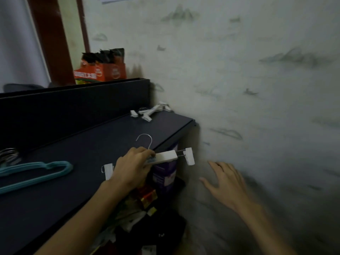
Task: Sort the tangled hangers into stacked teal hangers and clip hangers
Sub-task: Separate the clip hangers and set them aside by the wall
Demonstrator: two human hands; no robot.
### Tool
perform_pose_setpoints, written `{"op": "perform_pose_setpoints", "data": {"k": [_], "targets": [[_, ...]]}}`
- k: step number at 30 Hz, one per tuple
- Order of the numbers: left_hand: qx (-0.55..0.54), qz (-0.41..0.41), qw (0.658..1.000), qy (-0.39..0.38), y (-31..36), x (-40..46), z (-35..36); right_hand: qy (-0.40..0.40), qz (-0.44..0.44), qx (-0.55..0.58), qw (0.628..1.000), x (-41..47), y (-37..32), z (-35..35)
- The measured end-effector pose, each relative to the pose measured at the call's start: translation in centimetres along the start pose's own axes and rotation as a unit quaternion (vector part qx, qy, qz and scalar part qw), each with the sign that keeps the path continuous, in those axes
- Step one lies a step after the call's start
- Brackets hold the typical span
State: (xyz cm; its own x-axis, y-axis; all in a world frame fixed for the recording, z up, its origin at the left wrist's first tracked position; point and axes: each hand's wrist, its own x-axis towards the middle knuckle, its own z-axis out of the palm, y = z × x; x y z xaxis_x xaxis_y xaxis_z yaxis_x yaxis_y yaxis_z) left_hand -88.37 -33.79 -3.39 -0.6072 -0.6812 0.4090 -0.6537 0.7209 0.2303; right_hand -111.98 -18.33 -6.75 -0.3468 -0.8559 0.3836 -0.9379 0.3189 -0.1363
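Observation:
My left hand [133, 165] grips a white clip hanger [166, 157] by its bar, over the right edge of the dark table [77, 151]. Its metal hook points away from me and a white clip sticks out at each end. My right hand [225, 178] hovers to the right of the table, fingers spread and holding nothing, close to the wall. A stack of teal hangers [36, 172] lies flat at the table's left. Other white clip hangers [149, 112] lie in the far right corner of the table.
A patterned wall [239, 70] runs close along the right. A dark raised panel [73, 103] backs the table, with an orange box [103, 69] behind it. Metal hooks [8, 153] show at the left edge. Purple and red packages [163, 177] sit below the table's right edge.

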Motion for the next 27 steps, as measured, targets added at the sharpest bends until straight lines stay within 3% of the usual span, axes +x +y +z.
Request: {"op": "perform_pose_setpoints", "data": {"k": [9,27], "targets": [[-0.032,0.028,0.999,-0.002,6.2,3.9,6.7,-0.039,0.02,-0.024,0.999,1.5,8.0,1.1],[0.003,0.074,0.997,0.036,0.3,24.4,11.0,-0.032,0.037,0.04,0.998,18.6,10.4,6.5]]}}
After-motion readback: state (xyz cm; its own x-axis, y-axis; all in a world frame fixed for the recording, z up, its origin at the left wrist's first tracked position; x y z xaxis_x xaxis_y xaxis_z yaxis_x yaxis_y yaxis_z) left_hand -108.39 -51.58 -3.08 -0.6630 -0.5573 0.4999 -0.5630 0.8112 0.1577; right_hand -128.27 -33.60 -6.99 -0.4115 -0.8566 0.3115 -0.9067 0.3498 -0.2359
